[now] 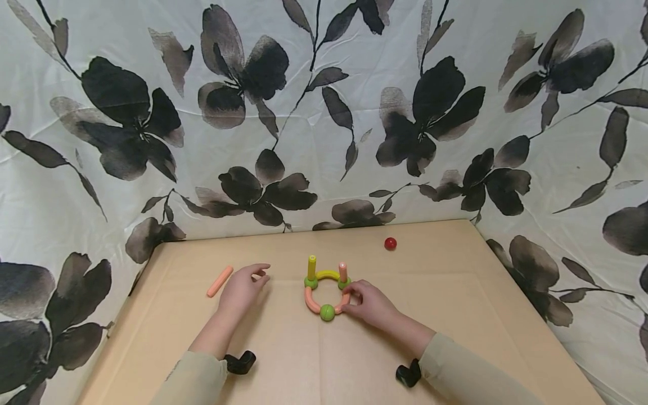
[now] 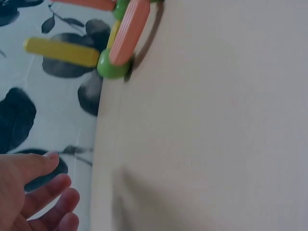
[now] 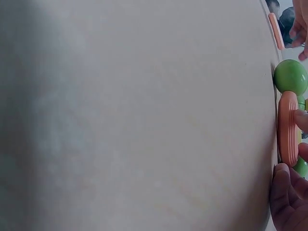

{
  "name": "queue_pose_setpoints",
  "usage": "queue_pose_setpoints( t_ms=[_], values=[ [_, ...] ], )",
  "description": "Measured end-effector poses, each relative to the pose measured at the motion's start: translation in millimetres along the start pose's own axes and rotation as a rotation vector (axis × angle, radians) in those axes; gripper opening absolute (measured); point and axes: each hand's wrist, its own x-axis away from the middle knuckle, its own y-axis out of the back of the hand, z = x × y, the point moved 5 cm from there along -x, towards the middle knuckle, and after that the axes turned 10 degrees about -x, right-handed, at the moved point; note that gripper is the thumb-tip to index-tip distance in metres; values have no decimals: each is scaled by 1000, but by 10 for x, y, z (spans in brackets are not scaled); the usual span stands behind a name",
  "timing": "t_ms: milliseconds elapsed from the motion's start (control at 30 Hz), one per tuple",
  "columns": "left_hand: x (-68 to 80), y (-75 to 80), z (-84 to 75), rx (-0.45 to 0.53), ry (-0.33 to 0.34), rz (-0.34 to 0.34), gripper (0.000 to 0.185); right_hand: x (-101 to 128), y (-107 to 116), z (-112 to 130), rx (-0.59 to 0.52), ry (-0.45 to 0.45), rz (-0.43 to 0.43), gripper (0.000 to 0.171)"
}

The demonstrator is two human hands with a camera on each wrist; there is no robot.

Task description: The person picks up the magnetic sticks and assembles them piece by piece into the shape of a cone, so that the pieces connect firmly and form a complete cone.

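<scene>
Right hand [image 1: 372,304] pinches orange curved rod [image 1: 346,300] of toy ring [image 1: 326,292], mid-worktop [image 1: 455,292]. Left hand [image 1: 243,287] relaxed, empty, near loose orange stick [image 1: 220,281]. I judge ring light, rigid plastic, joints separable; grasp at green balls [image 1: 327,312].

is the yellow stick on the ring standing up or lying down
Standing up: the yellow stick rises straight from a green ball on the ring, beside an upright orange stick.

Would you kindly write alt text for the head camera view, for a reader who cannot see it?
A person's right hand touches a ring of orange, yellow and green toy pieces on a tan tabletop. The left hand rests open between the ring and a loose orange stick; a red ball lies farther back.
</scene>
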Motion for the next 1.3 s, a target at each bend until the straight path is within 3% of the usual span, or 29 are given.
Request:
queue_pose_setpoints(
  t_ms=[267,467,800,1300],
  values=[
    [77,357,356,-80,17,-39,33,-6,8,0,-32,-12,7,33],
    [49,488,547,-118,54,-39,36,-23,18,-7,-31,-23,9,33],
    [-123,431,797,-148,158,69,50,-39,26,-7,-43,-8,19,32],
    [-204,319,912,-232,172,99,39,-31,35,-6,-47,-8,32,30]
  ],
)
